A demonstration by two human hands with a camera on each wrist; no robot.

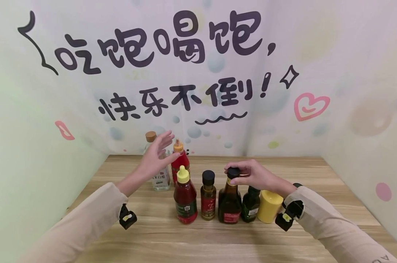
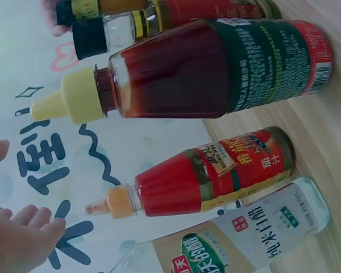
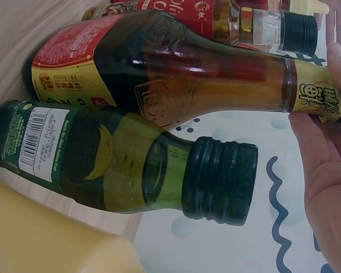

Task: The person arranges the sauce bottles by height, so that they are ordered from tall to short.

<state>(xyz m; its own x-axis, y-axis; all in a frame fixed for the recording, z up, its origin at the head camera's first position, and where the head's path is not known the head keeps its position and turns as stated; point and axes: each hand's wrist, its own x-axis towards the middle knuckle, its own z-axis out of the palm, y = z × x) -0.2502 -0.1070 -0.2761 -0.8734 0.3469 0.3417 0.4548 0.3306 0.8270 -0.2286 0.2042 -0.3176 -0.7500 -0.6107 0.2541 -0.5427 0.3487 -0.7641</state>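
My right hand [image 1: 254, 176] grips the neck of a brown glass sauce bottle [image 1: 230, 204] just under its black cap; the bottle stands upright on the table. In the right wrist view, thumb and fingers lie on either side of the yellow neck label. My left hand [image 1: 156, 150] is raised with its fingers spread, holding nothing. It hovers by the top of a red sauce bottle [image 2: 173, 185] with an orange nozzle cap and partly covers a clear white vinegar bottle [image 1: 160, 179] in the head view. A dark red sauce bottle [image 1: 185, 201] with a yellow tip stands in front.
Between the dark red and brown bottles stands a small oil bottle [image 1: 208, 199] with a black cap. Right of the brown one are a green bottle [image 3: 131, 156] and a yellow container [image 1: 270, 208]. A printed cloth backdrop [image 1: 198, 73] rises behind the wooden table [image 1: 172, 244].
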